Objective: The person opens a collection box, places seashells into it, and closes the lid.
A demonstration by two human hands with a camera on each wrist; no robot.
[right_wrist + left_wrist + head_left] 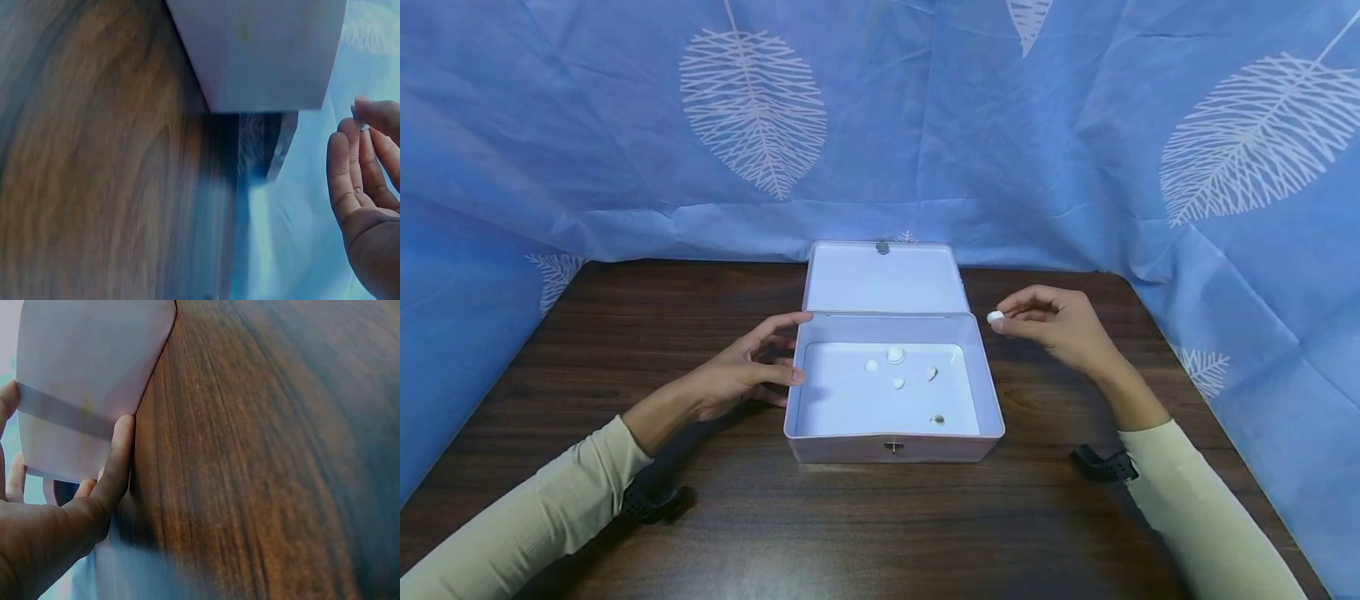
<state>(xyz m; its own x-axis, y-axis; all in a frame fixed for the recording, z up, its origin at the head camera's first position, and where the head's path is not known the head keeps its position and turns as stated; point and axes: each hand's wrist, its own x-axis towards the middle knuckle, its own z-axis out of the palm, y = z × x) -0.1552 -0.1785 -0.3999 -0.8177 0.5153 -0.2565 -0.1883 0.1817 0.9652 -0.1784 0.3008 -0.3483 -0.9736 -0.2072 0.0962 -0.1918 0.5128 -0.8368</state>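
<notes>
An open lidded box (893, 450), pale pinkish-white with a small metal latch, sits on the table. My left hand (737, 367) rests against its left wall with fingers spread and fairly straight; in the left wrist view the left hand (69, 512) touches that wall. To the right of the box, raised above the table, my right hand (1060, 325) pinches a small white shell-like piece (995, 317) between thumb and fingertips. Inside the box lie several small white pieces (896, 354) and a brownish one (937, 419). The right wrist view shows the right hand (375, 194) mostly hiding its piece.
The box lid (883, 279) is folded back behind the box. Dark wood-grain tabletop (880, 533) surrounds it. A blue curtain (880, 125) with white leaf prints hangs behind and along both sides. Black wrist straps (1101, 464) are on both arms.
</notes>
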